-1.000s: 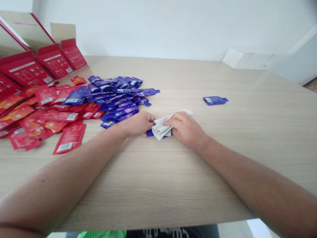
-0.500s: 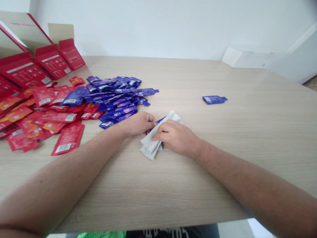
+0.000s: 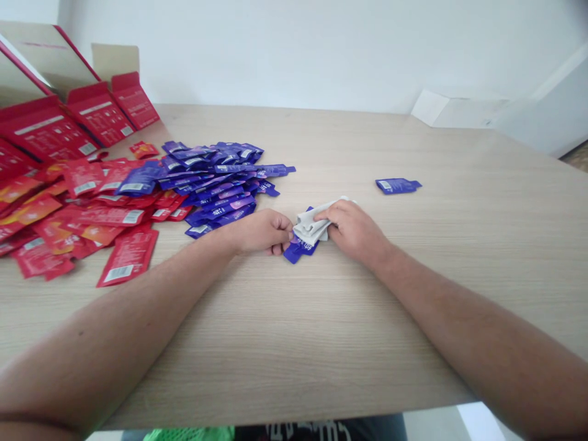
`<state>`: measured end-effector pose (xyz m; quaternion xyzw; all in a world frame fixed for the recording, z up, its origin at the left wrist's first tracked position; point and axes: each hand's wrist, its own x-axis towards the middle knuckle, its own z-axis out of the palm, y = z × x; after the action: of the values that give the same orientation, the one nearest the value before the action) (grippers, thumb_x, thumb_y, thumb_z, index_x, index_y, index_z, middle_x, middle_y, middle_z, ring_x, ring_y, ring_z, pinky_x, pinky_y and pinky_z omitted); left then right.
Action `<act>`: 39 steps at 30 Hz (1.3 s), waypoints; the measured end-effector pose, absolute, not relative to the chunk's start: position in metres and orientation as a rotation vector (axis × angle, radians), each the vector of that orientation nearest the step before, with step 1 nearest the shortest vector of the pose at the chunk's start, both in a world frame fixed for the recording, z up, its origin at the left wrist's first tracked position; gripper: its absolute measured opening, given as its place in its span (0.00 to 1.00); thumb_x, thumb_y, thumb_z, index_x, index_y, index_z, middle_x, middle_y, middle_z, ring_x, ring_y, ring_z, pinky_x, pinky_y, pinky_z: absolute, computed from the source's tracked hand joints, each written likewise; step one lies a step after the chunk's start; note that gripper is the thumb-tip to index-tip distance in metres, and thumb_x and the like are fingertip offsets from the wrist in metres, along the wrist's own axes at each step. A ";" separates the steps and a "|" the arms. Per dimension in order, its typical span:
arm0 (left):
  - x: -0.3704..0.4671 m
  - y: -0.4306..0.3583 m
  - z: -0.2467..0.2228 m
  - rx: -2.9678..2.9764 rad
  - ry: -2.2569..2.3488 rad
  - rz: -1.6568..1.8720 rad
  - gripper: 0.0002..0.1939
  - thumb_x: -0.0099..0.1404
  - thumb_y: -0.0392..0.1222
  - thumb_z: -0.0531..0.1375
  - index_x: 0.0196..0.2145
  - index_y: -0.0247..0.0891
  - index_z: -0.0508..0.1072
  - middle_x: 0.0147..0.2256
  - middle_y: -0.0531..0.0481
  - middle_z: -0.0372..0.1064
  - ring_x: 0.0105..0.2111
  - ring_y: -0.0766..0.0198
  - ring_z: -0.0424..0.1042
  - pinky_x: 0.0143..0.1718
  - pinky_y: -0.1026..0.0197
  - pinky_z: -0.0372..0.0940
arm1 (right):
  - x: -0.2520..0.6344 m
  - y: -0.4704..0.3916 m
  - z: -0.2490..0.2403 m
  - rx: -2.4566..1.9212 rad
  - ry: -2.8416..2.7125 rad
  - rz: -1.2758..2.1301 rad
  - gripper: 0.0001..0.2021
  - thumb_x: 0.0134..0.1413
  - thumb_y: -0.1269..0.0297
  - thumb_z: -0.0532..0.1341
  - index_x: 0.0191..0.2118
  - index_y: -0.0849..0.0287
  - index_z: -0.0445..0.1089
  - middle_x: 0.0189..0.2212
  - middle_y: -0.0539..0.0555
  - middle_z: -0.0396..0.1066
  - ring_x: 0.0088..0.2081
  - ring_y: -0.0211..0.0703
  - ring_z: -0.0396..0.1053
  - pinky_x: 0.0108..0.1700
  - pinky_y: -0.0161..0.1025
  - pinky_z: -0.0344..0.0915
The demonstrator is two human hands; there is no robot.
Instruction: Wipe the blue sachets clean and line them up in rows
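A blue-purple sachet [image 3: 296, 252] lies on the table at the centre, partly covered by a crumpled grey-white cloth [image 3: 312, 226]. My left hand [image 3: 269, 233] pinches the sachet's left edge between thumb and fingers. The cloth is gripped in my right hand [image 3: 350, 229], whose fingers press on its right part. Left of my hands is a heap of blue-purple sachets [image 3: 223, 190], which touches a pile of red and orange sachets [image 3: 98, 211]. One more blue-purple sachet [image 3: 397, 185] lies by itself to the right, beyond my right hand.
Open red cardboard boxes [image 3: 98, 116] stand at the back left, behind the red pile. A white box [image 3: 452, 110] sits at the back right against the white wall. The wooden table's [image 3: 294, 361] front edge runs near my body.
My right hand has moved up and to the right with the cloth, which is now more bunched. More of the sachet under it shows. My left hand has barely moved.
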<state>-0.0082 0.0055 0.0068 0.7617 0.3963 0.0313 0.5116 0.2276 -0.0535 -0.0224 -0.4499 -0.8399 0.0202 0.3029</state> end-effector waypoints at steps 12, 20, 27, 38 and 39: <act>-0.010 0.006 0.007 1.856 0.899 0.051 0.05 0.58 0.40 0.60 0.27 0.37 0.74 0.23 0.53 0.72 0.23 0.68 0.71 0.23 0.68 0.64 | 0.223 -0.055 -0.022 -1.207 -2.244 0.057 0.15 0.56 0.78 0.60 0.46 0.58 0.76 0.41 0.59 0.73 0.46 0.51 0.69 0.52 0.49 0.65; -0.012 0.008 0.004 1.839 0.986 0.228 0.08 0.63 0.43 0.57 0.29 0.37 0.72 0.21 0.54 0.69 0.18 0.69 0.67 0.19 0.68 0.61 | 0.219 -0.063 -0.017 -0.989 -2.239 0.227 0.14 0.58 0.77 0.59 0.46 0.57 0.75 0.42 0.56 0.72 0.45 0.46 0.71 0.50 0.43 0.68; -0.047 0.023 0.056 2.060 1.187 0.508 0.08 0.63 0.43 0.56 0.28 0.38 0.69 0.20 0.55 0.67 0.17 0.70 0.64 0.19 0.68 0.58 | 0.247 -0.046 -0.022 -1.106 -2.078 0.154 0.16 0.55 0.79 0.58 0.46 0.56 0.73 0.42 0.55 0.73 0.46 0.47 0.70 0.52 0.46 0.67; -0.134 0.115 0.083 2.242 2.105 0.198 0.10 0.58 0.42 0.56 0.31 0.36 0.75 0.24 0.45 0.71 0.29 0.56 0.73 0.33 0.60 0.66 | 0.247 -0.042 -0.033 -1.122 -2.126 0.213 0.15 0.56 0.79 0.58 0.46 0.57 0.74 0.43 0.55 0.73 0.47 0.46 0.70 0.54 0.45 0.66; -0.136 0.114 0.084 2.277 2.147 0.099 0.09 0.56 0.42 0.58 0.30 0.35 0.76 0.28 0.41 0.74 0.33 0.52 0.74 0.37 0.57 0.66 | 0.247 -0.041 -0.033 -1.120 -2.127 0.213 0.15 0.56 0.78 0.58 0.46 0.57 0.74 0.43 0.55 0.73 0.47 0.46 0.70 0.54 0.45 0.66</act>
<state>-0.1361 0.1137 0.0835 0.7272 0.6857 0.0317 0.0052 0.2473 -0.0414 -0.0335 -0.4335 -0.8236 0.0825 0.3562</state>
